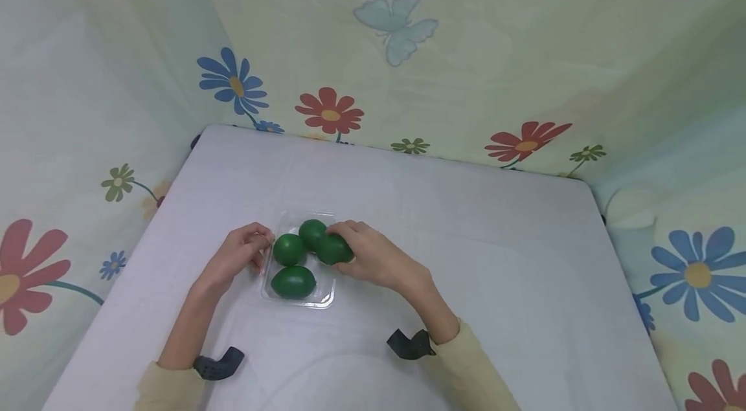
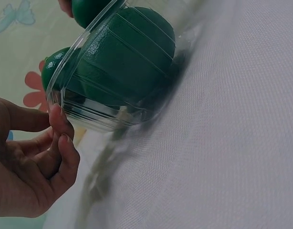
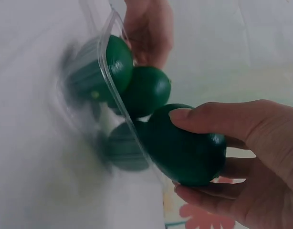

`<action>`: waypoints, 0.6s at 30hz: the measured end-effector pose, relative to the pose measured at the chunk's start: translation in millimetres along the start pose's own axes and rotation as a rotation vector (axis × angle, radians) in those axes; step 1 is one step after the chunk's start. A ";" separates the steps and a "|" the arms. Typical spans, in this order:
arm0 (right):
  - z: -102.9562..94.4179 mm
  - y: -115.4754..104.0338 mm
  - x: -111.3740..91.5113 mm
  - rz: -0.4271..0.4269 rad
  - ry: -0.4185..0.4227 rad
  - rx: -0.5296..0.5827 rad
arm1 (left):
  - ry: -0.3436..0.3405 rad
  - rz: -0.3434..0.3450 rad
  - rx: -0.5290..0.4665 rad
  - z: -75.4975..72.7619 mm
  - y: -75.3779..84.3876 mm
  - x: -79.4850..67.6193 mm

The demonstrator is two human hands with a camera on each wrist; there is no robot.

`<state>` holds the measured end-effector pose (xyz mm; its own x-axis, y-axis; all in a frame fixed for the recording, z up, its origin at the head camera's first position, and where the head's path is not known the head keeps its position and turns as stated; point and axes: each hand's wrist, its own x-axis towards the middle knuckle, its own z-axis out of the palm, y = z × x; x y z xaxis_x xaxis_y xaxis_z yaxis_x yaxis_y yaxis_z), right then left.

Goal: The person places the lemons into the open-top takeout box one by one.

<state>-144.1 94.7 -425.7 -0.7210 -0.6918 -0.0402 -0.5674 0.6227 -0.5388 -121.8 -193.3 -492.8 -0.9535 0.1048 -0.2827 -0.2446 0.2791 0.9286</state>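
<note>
A clear plastic container (image 1: pixel 324 299) stands on the table, with three green limes in it: one at the front (image 1: pixel 293 282), one at the left (image 1: pixel 289 249) and one at the back (image 1: pixel 313 233). My right hand (image 1: pixel 373 255) grips another green lime (image 3: pixel 184 148) at the container's right rim, thumb on one side and fingers curled round the other. At the left rim my left hand (image 1: pixel 237 252) pinches the container's edge between thumb and fingertips, as the left wrist view shows (image 2: pixel 36 157).
A white cloth covers the table (image 1: pixel 466 255). Behind it and at both sides hang curtains (image 1: pixel 466 42) printed with flowers and a butterfly. A black band piece (image 1: pixel 219 364) sits on the left wrist, another (image 1: pixel 410 344) on the right.
</note>
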 end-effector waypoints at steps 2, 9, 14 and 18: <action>3.9 -5.7 5.4 -0.047 -0.027 -0.056 | 0.000 0.002 -0.005 -0.8 -0.3 0.1; 13.1 -19.8 15.1 -0.076 -0.050 -0.127 | -0.003 0.008 -0.011 -0.5 -1.4 2.7; 18.6 -23.3 21.5 -0.088 -0.052 -0.152 | 0.016 0.005 0.001 -2.9 -1.6 2.4; 24.0 -21.9 23.5 -0.061 -0.062 -0.174 | 0.017 0.004 -0.008 -2.3 -3.6 1.9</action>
<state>-139.1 56.0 -435.0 -0.6599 -0.7484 -0.0667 -0.6736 0.6286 -0.3888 -123.2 -196.3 -496.2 -0.9573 0.0900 -0.2746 -0.2418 0.2712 0.9317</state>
